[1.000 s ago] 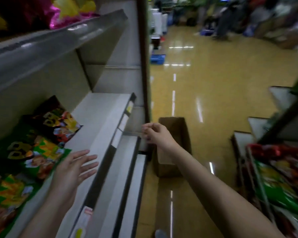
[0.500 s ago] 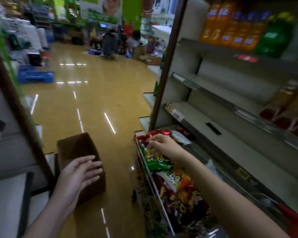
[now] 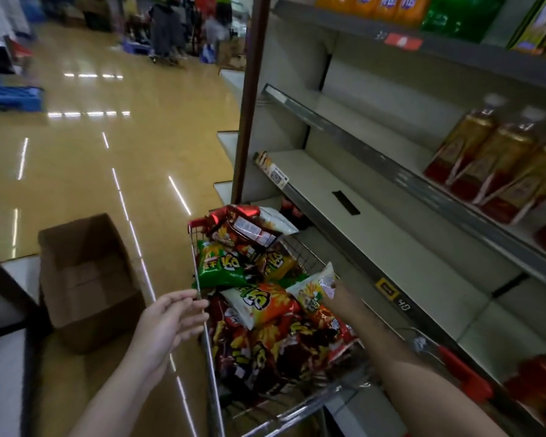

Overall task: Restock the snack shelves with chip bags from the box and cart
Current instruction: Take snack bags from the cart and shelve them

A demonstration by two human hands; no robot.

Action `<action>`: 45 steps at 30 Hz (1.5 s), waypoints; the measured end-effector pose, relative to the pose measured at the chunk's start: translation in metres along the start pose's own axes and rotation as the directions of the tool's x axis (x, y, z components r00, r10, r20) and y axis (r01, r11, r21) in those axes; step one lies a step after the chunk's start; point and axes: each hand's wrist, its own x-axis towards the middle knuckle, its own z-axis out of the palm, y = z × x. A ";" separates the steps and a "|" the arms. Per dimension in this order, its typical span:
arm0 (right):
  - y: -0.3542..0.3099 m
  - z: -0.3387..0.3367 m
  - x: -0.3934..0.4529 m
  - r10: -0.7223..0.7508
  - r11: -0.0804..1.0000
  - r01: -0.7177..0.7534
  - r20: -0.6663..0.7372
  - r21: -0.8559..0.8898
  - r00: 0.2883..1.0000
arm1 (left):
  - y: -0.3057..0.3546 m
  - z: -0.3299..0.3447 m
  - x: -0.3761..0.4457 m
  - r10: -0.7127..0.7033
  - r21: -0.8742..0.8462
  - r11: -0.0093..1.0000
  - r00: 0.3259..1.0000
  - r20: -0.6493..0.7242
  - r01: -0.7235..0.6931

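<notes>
A wire shopping cart (image 3: 202,339) stands in the aisle, piled with chip bags in red, green, orange and white. My right hand (image 3: 342,299) reaches into it from the right and pinches the top corner of a white chip bag (image 3: 311,293), which stands tilted up above the pile. A green bag (image 3: 221,266) and an orange-and-white bag (image 3: 262,302) lie just left of it. My left hand (image 3: 171,320) hovers with fingers spread at the cart's left rim, holding nothing. A brown cardboard box (image 3: 85,279), open-topped and apparently bare inside, sits on the floor to the left.
Grey shelves (image 3: 391,247) run along the cart's right side. Bottles of amber liquid (image 3: 492,162) stand on a higher shelf, with orange and green packs above. A brown upright post (image 3: 249,99) marks the shelf end. A white shelf corner (image 3: 0,373) sits at lower left. People and crates stand far down the aisle.
The view swung from the left snack shelf across to the cart. My right hand moved back along the pile and closed on the white bag. My left hand came up to the cart's rim.
</notes>
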 end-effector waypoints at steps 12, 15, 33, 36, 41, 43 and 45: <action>0.058 0.045 0.065 -0.084 0.897 0.118 0.096 -0.425 0.992 | -0.038 0.110 0.022 -0.115 0.074 0.989 0.981 -0.154 0.127; 0.057 0.035 0.077 -0.132 0.915 0.165 0.113 -0.367 0.985 | -0.038 0.130 0.025 -0.132 0.052 0.989 0.980 -0.152 0.141; -0.027 -0.081 0.001 -0.622 0.507 0.178 0.215 0.843 0.753 | -0.010 0.151 0.015 -0.056 -0.056 0.997 0.998 -0.025 0.054; -0.042 -0.067 -0.008 -0.661 0.291 -0.109 0.282 0.951 0.695 | -0.006 0.138 0.013 -0.020 -0.089 0.996 1.000 -0.012 0.019; -0.060 -0.039 -0.033 -0.702 0.430 -0.062 0.376 0.901 0.604 | -0.003 0.121 -0.003 -0.131 -0.173 0.973 0.982 0.132 0.153; -0.069 -0.029 -0.040 -0.742 0.559 0.260 0.335 0.787 0.580 | -0.001 0.108 -0.009 -0.136 -0.253 0.953 0.981 0.138 0.168; -0.078 -0.020 -0.037 -0.777 0.545 0.388 0.275 0.743 0.566 | 0.004 0.092 -0.016 -0.117 -0.315 0.939 0.989 0.086 0.139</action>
